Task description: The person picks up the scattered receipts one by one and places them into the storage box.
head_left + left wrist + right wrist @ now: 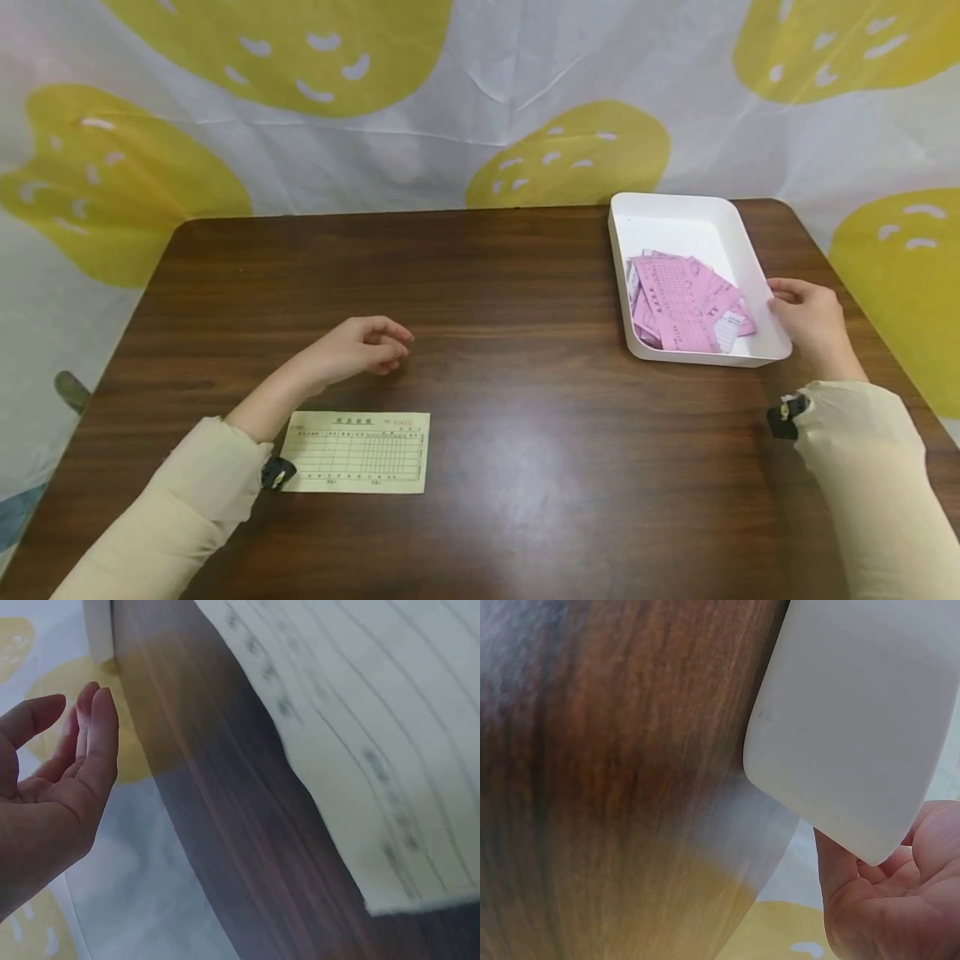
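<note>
A white tray is at the back right of the table. Pink and white printed slips lie in a loose pile inside it. My right hand grips the tray's right side near the front corner, with the thumb at the rim. In the right wrist view the fingers are partly hidden behind the tray wall. My left hand hovers over the table with loosely bent fingers and holds nothing. Below it lies a pale yellow printed form, its left edge partly covered by the wrist camera.
The brown wooden table ends at a curtain with yellow shapes, hung along the back and sides. A dark camera is strapped to each wrist, over cream sleeves.
</note>
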Demonstrator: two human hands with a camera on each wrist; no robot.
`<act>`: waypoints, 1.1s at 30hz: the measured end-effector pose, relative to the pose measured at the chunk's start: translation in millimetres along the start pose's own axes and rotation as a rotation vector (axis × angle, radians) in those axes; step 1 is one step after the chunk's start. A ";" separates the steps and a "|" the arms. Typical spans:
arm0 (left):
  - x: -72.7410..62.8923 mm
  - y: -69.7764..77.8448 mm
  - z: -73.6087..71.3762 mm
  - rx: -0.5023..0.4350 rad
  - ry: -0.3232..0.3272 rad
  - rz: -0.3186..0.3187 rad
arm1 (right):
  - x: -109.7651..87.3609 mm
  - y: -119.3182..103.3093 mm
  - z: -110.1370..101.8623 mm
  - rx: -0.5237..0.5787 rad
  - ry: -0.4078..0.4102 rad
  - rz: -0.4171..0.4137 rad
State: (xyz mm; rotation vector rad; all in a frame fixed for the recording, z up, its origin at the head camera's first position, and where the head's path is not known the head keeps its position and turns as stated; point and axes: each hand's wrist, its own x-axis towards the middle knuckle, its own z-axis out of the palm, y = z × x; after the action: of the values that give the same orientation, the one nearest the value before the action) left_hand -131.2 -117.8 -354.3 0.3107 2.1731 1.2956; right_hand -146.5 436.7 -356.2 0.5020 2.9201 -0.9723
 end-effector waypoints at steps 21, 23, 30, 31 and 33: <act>-14.0 -21.5 5.7 0.279 -0.124 0.047 | 1.8 -1.5 -0.2 -0.007 -0.014 0.023; -14.8 -23.2 7.0 0.308 -0.137 0.045 | 2.2 -1.2 -0.1 -0.006 -0.018 0.029; -18.6 -27.9 11.3 0.476 -0.141 0.107 | 1.9 -0.5 1.0 0.010 -0.032 0.064; -19.0 -28.6 12.1 0.504 -0.138 0.128 | 1.9 -0.6 1.3 0.007 -0.028 0.063; -19.3 -29.7 14.2 0.560 -0.120 0.158 | 1.7 -0.8 1.6 0.001 -0.021 0.056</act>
State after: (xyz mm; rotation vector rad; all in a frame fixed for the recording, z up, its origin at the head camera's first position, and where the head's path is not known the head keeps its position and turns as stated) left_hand -104.6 -131.5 -377.9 0.7708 2.4070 0.6928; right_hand -148.5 435.7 -357.3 0.5667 2.8705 -0.9664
